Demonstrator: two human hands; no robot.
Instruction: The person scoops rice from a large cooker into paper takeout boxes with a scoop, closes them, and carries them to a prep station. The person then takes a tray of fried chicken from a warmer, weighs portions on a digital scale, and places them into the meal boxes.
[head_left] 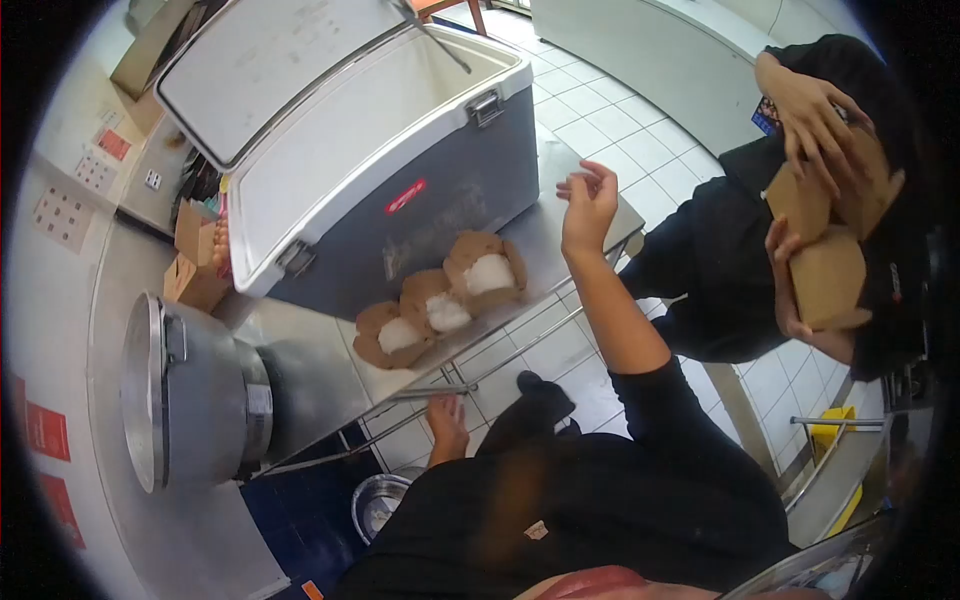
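My right hand (590, 200) is raised over the right end of the steel table, beside the cooler. Its fingers are loosely bent and apart, with nothing in them. Lower down, my left hand (447, 422) is at the table's near edge, its fingers loosely apart and holding nothing. Along that edge stand three open brown cardboard food boxes, each with white food that looks like rice: a left box (372, 352), a middle box (411, 290) and a right box (462, 252). Behind them is a large grey cooler (460, 165) with its white lid (270, 60) raised.
A big metal pot (205, 400) stands left on the steel table (305, 350). Behind it is a cardboard carton (195, 275) with eggs. At right, a co-worker in black holds open cardboard boxes (828, 275). A metal bowl (375, 490) sits below the table.
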